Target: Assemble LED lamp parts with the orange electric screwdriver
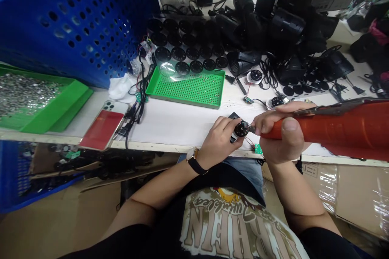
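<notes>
The left hand (pixel 217 141) pinches a round black perforated disc (pixel 241 128), the right hand (pixel 282 135) wraps a fat orange electric screwdriver (pixel 322 125) touching it; a green perforated plastic tray (pixel 185 91) lies upper centre.

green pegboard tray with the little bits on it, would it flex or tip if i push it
The green plastic tray looks thin and perforated, so it's probably light and a bit flexible. Lying flat, it seems unlikely to tip, but a shove could well scatter the loose small metal parts on it.
</notes>
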A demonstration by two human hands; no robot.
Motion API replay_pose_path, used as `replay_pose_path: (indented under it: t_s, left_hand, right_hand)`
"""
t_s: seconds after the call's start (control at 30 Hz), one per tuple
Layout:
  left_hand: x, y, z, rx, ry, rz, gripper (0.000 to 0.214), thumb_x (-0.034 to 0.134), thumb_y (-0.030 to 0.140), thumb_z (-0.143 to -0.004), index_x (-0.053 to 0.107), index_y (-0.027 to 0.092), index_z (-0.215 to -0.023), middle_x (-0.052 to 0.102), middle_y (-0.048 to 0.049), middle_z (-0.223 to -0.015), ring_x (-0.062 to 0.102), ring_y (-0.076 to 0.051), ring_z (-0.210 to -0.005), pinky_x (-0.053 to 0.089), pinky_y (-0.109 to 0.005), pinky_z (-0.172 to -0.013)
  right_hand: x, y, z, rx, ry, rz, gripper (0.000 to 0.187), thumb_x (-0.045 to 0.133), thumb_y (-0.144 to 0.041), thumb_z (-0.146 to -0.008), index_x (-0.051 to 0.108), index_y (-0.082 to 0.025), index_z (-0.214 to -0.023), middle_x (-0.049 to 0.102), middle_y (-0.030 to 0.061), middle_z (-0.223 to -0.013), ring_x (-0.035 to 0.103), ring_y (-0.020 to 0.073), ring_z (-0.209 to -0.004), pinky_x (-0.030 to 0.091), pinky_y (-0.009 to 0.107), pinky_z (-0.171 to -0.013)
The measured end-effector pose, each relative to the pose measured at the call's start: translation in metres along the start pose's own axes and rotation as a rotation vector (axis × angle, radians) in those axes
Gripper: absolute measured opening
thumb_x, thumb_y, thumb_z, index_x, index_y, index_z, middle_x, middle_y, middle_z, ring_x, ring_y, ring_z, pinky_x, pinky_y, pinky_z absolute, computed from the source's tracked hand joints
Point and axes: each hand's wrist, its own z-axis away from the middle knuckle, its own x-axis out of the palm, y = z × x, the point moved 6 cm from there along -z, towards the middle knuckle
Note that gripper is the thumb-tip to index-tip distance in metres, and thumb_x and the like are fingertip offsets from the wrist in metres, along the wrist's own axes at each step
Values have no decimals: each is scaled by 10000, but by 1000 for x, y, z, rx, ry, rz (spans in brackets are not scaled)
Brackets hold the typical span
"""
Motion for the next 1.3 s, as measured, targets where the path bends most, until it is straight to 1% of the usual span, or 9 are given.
replay_pose_path:
  t_s: [0.47, 0.57, 0.73, 0.83, 0.93, 1.0, 1.1, 1.2, 1.3]
  left_hand:
    - [0, -7, 1, -19, 13, 7, 454, 699, 236, -925, 531, 163, -1341, 698, -99, -1086, 644, -248, -1043, 568, -424, -942]
    - [1, -8, 4, -42, 13, 0, 514, 701, 257, -935, 493, 175, -1398, 694, -108, -1147, 643, -253, -1086, 563, -430, -967]
    - [3, -10, 10, -61, -13, 1, 585, 727, 338, -937, 471, 199, -1444, 687, -118, -1193, 641, -265, -1132, 561, -453, -989]
    - [2, -11, 11, -87, -15, 3, 639, 756, 340, -915, 455, 204, -1461, 684, -127, -1227, 652, -266, -1136, 574, -452, -975]
    - [1, -12, 10, -123, -18, 7, 635, 769, 293, -903, 465, 208, -1453, 693, -120, -1218, 667, -260, -1128, 590, -433, -948]
    - [1, -13, 9, -132, -19, 7, 635, 777, 246, -887, 476, 201, -1445, 706, -111, -1182, 678, -253, -1103, 598, -424, -933]
    - [-1, -9, 7, -93, 24, 7, 603, 771, 184, -860, 517, 195, -1407, 722, -99, -1143, 694, -238, -1047, 615, -409, -899]
    - [-7, 5, 8, 56, 137, 14, 555, 759, 197, -854, 551, 205, -1368, 733, -93, -1117, 705, -231, -1015, 629, -407, -873]
    - [-14, 27, 15, 256, 186, 67, 602, 755, 289, -876, 503, 246, -1421, 748, -70, -1073, 717, -222, -998, 641, -408, -839]
  right_hand:
    - [9, -1, -7, 54, -49, -139, 157, 673, -369, -868, 657, -270, -989, 511, -98, -482, 428, 123, -335, 453, 303, -399]
    - [2, -3, -16, 46, 32, -126, 223, 667, -356, -856, 672, -266, -1060, 511, -96, -490, 415, 120, -335, 433, 307, -395]
    - [-27, 13, -41, -23, 212, 65, 154, 696, -345, -864, 671, -289, -1005, 495, -93, -498, 434, 126, -382, 417, 299, -427]
    - [-40, 35, -53, 94, 111, 111, 272, 787, -352, -836, 642, -288, -1056, 558, -88, -568, 533, 109, -453, 486, 267, -504]
    - [-52, 44, -52, 171, -22, 177, 437, 829, -367, -801, 600, -314, -1169, 694, -35, -826, 682, 133, -705, 587, 277, -707]
    - [-64, 40, -42, 133, -25, 264, 583, 838, -364, -785, 558, -330, -1295, 710, 24, -1138, 707, 188, -1012, 597, 363, -932]
    - [-89, 28, -6, 30, 66, 415, 688, 785, -334, -818, 478, -335, -1435, 561, 81, -1433, 581, 261, -1332, 478, 534, -1159]
    - [-108, 26, 47, 10, 1, 452, 733, 723, -292, -840, 412, -350, -1501, 527, 117, -1443, 592, 291, -1321, 533, 568, -1092]
    - [-118, 27, 98, -42, -223, 553, 819, 732, -336, -820, 369, -305, -1553, 568, 167, -1399, 629, 343, -1262, 585, 578, -1008]
